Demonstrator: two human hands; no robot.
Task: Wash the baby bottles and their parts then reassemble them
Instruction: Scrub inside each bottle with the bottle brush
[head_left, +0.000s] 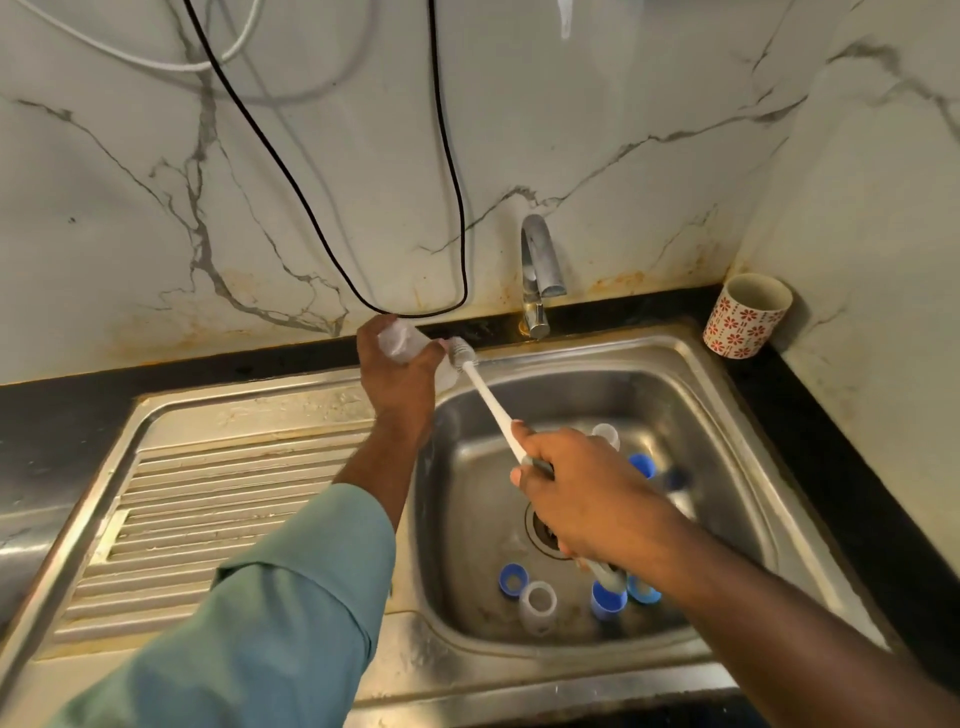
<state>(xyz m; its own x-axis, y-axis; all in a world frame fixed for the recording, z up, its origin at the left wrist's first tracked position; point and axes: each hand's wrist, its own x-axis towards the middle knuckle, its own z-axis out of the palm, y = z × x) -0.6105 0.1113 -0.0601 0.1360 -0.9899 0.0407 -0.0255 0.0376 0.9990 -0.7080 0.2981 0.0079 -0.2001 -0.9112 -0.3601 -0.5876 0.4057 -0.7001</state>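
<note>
My left hand (397, 382) grips a clear baby bottle (402, 343) above the far left corner of the steel sink (727, 395). My right hand (582, 493) holds the handle of a white bottle brush (485, 395), whose bristle head sits at the bottle's mouth. On the sink floor lie a blue ring (513, 578), a clear cap (538, 605), a blue cap (608, 603) and another blue ring (644, 592). Farther back are a clear part (607, 434) and a blue part (642, 464), partly hidden by my right hand.
A chrome tap (540, 270) stands behind the sink. A ribbed drainboard (208, 509) lies to the left. A red-patterned cup (745, 314) stands at the back right corner. A black cable (322, 228) loops down the marble wall close to my left hand.
</note>
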